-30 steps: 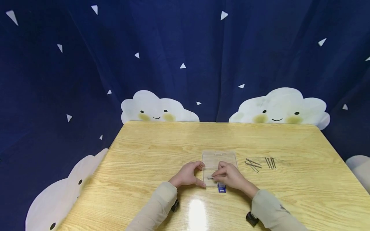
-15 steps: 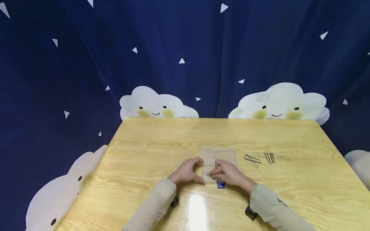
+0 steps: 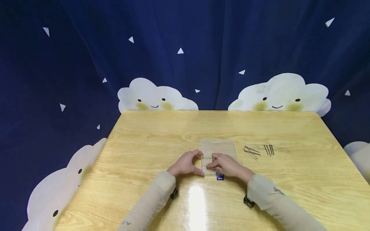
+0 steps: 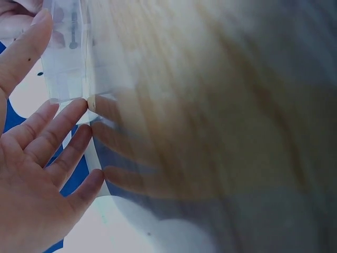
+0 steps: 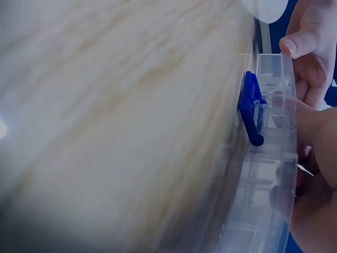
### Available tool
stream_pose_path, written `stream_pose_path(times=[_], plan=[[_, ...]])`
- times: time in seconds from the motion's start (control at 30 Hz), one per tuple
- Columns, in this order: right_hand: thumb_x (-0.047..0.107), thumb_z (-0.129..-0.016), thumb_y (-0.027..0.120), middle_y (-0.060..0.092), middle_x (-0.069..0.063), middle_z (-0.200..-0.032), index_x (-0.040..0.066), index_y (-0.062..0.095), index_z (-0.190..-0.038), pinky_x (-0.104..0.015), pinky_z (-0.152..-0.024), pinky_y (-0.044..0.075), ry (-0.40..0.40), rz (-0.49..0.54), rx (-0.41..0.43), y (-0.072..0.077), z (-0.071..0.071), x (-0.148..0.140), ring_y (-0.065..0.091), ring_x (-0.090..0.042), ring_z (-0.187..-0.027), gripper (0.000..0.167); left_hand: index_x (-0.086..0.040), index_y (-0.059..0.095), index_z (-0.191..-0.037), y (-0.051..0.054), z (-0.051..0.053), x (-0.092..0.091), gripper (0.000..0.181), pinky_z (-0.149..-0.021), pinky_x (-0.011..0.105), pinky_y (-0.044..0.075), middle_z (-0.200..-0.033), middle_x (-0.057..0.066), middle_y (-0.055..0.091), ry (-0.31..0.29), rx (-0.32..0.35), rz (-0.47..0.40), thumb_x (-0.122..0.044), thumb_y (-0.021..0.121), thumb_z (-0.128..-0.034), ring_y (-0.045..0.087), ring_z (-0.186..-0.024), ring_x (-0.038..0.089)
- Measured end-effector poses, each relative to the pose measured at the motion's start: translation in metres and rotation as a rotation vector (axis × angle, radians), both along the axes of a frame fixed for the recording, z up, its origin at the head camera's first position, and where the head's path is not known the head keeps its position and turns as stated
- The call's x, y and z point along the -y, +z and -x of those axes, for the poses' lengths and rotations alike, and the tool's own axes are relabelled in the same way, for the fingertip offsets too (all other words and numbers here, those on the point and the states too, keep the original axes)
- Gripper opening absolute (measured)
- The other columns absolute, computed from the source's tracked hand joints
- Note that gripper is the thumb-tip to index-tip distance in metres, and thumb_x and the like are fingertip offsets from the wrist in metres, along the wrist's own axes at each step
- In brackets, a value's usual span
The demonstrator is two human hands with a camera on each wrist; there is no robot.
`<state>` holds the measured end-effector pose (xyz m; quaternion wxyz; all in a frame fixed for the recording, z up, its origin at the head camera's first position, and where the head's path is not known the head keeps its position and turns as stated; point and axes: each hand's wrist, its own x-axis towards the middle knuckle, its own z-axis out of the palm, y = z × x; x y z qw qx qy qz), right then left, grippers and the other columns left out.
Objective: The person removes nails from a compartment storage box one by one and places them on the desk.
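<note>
A clear plastic compartment box (image 3: 204, 171) lies on the table, its lid (image 3: 221, 146) folded back and a blue latch (image 3: 220, 176) at the front. My left hand (image 3: 186, 162) spans the box's left end, with thumb and straight fingertips touching its near and far edges. My right hand (image 3: 226, 165) reaches into the box with fingers bunched. Its fingertips pinch a nail, covered in the head view; in the left wrist view a slim dark nail (image 4: 73, 31) shows through the wall beside them. In the right wrist view the fingers are partly hidden behind the box wall.
Several loose nails (image 3: 252, 152) lie crossed to the right of the box. Farther right, several more nails (image 3: 269, 150) form a row. The wooden table (image 3: 150, 134) ends at a dark blue curtain (image 3: 162, 38) with white clouds.
The right fingertips have moved slightly left within the box, and the nail that stuck out of them is now covered. The left hand stays at the box; the head view has tilted down.
</note>
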<state>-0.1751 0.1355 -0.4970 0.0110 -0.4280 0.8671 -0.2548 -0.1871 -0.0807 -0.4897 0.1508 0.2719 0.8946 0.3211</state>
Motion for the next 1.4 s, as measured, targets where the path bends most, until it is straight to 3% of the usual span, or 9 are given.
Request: stream_pose_path(times=[0.33,0.63,0.97,1.4], plan=[[0.002,-0.079,0.067,0.037,0.008,-0.069,0.014,0.073,-0.097,-0.017,-0.052,0.031,0.020,-0.074,-0.065,0.003,0.001,0.002,0.031,-0.004,-0.060,0.022,-0.010,0.052,-0.118,0.002,0.000,0.000,0.067,-0.099,0.036,0.033,-0.111,0.005,0.061,0.008,0.017,-0.004,-0.030,0.084,-0.0627,0.051,-0.109,0.022],[0.009,-0.079,0.070,0.038,0.009,-0.070,0.012,0.074,-0.095,-0.018,-0.054,0.033,0.062,-0.020,-0.038,0.007,0.004,0.004,0.033,-0.003,-0.060,0.016,-0.010,0.051,-0.120,0.002,0.000,0.000,0.068,-0.100,0.036,0.032,-0.112,0.005,0.060,0.005,0.031,0.006,-0.030,0.083,-0.0634,0.050,-0.110,0.022],[0.011,-0.077,0.072,0.042,0.008,-0.070,0.011,0.074,-0.089,-0.017,-0.055,0.038,0.108,-0.044,-0.097,0.007,0.007,0.008,0.038,-0.002,-0.060,0.012,-0.009,0.051,-0.121,0.004,0.000,0.000,0.068,-0.100,0.036,0.032,-0.113,0.006,0.060,0.006,0.040,0.008,-0.030,0.083,-0.0638,0.050,-0.111,0.024],[0.014,-0.073,0.075,0.048,0.009,-0.066,0.014,0.073,-0.075,-0.017,-0.053,0.039,0.087,-0.042,-0.114,0.005,0.008,0.020,0.040,-0.001,-0.056,0.003,-0.011,0.051,-0.119,0.004,-0.001,0.000,0.067,-0.099,0.036,0.032,-0.112,0.006,0.060,0.011,0.035,-0.002,-0.029,0.084,-0.0632,0.050,-0.110,0.022]])
